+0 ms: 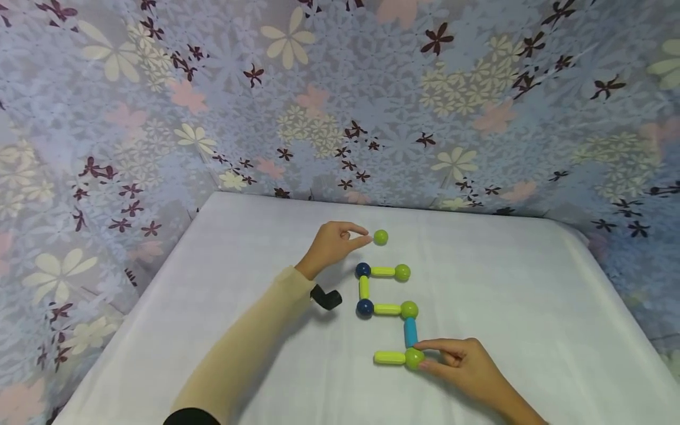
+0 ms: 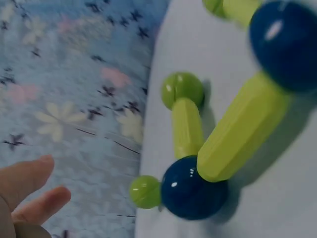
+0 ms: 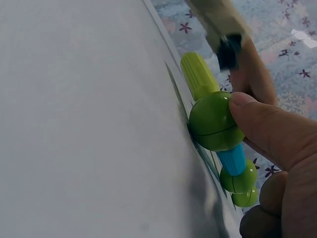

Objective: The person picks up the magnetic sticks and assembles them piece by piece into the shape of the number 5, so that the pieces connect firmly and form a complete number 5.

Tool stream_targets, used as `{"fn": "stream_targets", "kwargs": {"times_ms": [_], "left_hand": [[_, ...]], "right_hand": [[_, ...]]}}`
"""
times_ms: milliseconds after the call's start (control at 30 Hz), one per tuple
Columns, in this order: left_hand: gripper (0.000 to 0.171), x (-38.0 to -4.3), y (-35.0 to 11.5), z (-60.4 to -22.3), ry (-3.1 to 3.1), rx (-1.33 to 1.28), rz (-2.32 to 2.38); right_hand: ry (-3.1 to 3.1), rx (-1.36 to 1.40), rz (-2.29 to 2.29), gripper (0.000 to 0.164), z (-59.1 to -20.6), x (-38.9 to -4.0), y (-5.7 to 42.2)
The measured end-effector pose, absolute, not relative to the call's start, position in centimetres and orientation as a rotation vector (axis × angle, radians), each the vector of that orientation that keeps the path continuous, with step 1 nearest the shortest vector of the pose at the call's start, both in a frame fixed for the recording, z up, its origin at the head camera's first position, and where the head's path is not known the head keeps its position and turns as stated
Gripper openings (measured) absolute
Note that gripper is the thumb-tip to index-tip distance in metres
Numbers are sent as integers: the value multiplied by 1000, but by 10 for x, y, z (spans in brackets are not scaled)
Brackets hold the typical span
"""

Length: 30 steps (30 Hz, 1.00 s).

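My right hand [image 1: 464, 369] pinches a green ball [image 1: 414, 358] between thumb and fingers. This ball is at the near end of a zigzag of balls and rods on the white surface; a yellow-green rod [image 1: 389, 358] points left from it and a blue rod [image 1: 411, 332] runs up to another green ball [image 1: 409, 310]. Farther along are two dark blue balls, one lower [image 1: 365, 308] and one upper [image 1: 363, 270], joined by yellow-green rods. My left hand [image 1: 332, 245] hovers beside a loose green ball [image 2: 145, 192], thumb and index finger apart, with nothing between them.
A white cloth [image 1: 520, 283] covers the table. Behind it hangs a flowered curtain [image 1: 340, 118]. The left sleeve [image 1: 244, 342] crosses the near left of the table, with a black wrist piece [image 1: 326, 297] jutting out toward the upper rods.
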State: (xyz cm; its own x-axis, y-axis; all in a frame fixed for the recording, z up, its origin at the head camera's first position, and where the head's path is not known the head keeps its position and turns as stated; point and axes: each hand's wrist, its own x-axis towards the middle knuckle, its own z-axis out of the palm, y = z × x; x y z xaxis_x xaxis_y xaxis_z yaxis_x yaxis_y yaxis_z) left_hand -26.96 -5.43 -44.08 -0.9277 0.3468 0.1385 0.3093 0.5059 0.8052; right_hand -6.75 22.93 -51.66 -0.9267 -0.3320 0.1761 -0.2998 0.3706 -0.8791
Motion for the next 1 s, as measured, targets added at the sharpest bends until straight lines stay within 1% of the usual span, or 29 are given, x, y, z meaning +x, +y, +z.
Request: {"fn": "stream_targets", "kwargs": {"times_ms": [133, 367, 433, 567, 767, 1000], "left_hand": [[37, -291, -32, -451, 2748, 500, 1283], [47, -299, -17, -471, 2800, 303, 1206], [52, -301, -17, -476, 2810, 296, 1217], [55, -305, -19, -487, 2857, 365, 1170], [50, -310, -16, -495, 2904, 504, 1133], [41, -312, -7, -492, 2903, 495, 1144]], "right_hand": [[2563, -609, -1651, 26, -516, -68, 228], [2541, -633, -1661, 26, -517, -71, 224], [2538, -611, -1648, 25, -517, -71, 225], [2525, -575, -1624, 25, -518, -70, 225], [2525, -548, -1621, 25, -518, -68, 229], [2543, -551, -1641, 25, -516, -66, 233]]}}
